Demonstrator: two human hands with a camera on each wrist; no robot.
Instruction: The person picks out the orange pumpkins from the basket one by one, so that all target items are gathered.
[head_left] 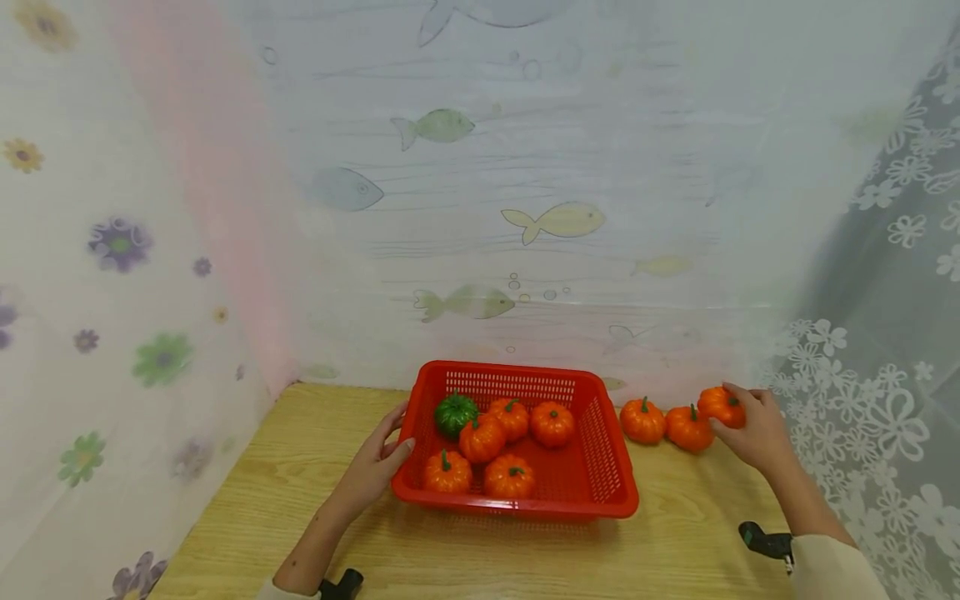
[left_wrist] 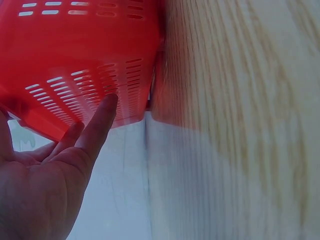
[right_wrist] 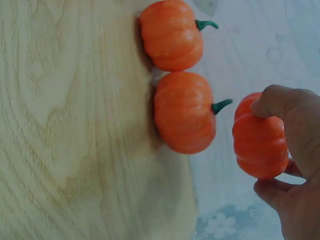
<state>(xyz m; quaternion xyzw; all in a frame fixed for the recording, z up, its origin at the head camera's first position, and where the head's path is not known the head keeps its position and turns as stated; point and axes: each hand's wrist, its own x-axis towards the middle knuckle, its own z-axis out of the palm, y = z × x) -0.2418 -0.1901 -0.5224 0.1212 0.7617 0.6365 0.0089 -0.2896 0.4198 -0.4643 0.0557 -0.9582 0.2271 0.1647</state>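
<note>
In the head view a red plastic basket [head_left: 525,506] sits on the table with several orange toy pumpkins [head_left: 552,423] and one green pumpkin [head_left: 456,414] inside. My left hand [head_left: 371,467] holds the basket's left side, thumb at the rim and fingers against the slotted outer wall [left_wrist: 75,95]. To the basket's right, my right hand [head_left: 759,429] grips an orange pumpkin [right_wrist: 260,140] between thumb and fingers, raised above the tabletop. Two more orange pumpkins, a nearer one [head_left: 690,428] and another [head_left: 642,420], stand side by side between that hand and the basket.
The wooden table [head_left: 300,450] meets a curtain [head_left: 480,250] printed with fish at its back edge. Flower-patterned sheets hang at the left and right. Black wrist devices show near each forearm, one [head_left: 765,540] by the right sleeve.
</note>
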